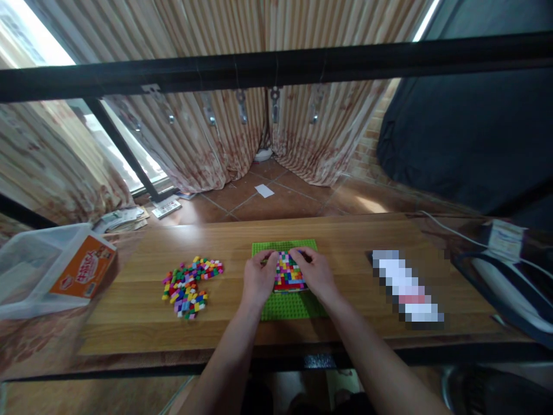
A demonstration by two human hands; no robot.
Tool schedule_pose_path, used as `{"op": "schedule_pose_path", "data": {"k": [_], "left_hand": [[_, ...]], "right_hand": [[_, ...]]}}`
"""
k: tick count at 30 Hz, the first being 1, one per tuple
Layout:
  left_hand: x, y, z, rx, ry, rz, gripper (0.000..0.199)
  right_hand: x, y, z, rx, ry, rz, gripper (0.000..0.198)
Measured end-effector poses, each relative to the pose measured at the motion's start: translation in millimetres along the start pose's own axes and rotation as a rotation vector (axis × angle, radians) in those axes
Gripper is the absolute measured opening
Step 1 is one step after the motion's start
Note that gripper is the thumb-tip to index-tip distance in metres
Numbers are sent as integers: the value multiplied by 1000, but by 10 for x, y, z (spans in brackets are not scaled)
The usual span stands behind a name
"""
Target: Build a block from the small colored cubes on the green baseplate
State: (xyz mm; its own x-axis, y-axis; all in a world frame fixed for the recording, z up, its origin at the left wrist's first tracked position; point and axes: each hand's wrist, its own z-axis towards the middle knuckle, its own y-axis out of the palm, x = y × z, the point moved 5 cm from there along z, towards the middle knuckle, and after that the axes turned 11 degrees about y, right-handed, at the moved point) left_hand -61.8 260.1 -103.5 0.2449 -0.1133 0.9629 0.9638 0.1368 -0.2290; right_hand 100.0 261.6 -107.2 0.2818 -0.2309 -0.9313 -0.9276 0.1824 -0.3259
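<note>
By a clock laid flat on the wooden table [138, 328], 12 at the far side: out past 9 o'clock, a clear plastic tub [26, 300] with an orange label [84, 268]. Out past 10 o'clock, a stack of papers [121, 220], and near it 1 booklet [166, 207], close to the foot of the striped curtains [194, 144]. On the table at 9 o'clock, a loose heap of small coloured bricks [190, 285], strewn in a rough curve.

At the dial's centre, the left hand [258, 279], at the 9 o'clock side of a many-coloured brick slab [288, 272]; thumb and fingers drawn in narrow by the slab's 10 o'clock corner. Past 12 o'clock, on the tiled floor, 1 white sheet [264, 191]. Below the slab, a green studded board [289, 308]; slab resting on it or held just above, cannot tell which. At the slab's 3 o'clock side, the right hand [319, 278], with thumb and fingers narrow by the 2 o'clock corner. Cannot tell the firmness of either hold.

On the table at 3 o'clock, a pixelated thing [406, 285], unreadable. Out past 2 o'clock, a dark blue cloth [466, 132].
</note>
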Motion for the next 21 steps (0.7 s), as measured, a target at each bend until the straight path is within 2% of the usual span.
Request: {"op": "schedule_pose_path", "data": {"k": [7, 11, 16, 21], "left_hand": [[-42, 6, 11, 23, -46, -44, 26], [-33, 0, 11, 14, -42, -58, 27], [61, -3, -3, -14, -45, 45, 34], [65, 44, 14, -22, -55, 153, 35]], "right_hand": [[-12, 20, 19, -27, -23, 21, 33], [10, 16, 29, -50, -12, 50, 38], [94, -7, 68, -44, 34, 88, 43], [58, -18, 67, -40, -23, 46, 40]]}}
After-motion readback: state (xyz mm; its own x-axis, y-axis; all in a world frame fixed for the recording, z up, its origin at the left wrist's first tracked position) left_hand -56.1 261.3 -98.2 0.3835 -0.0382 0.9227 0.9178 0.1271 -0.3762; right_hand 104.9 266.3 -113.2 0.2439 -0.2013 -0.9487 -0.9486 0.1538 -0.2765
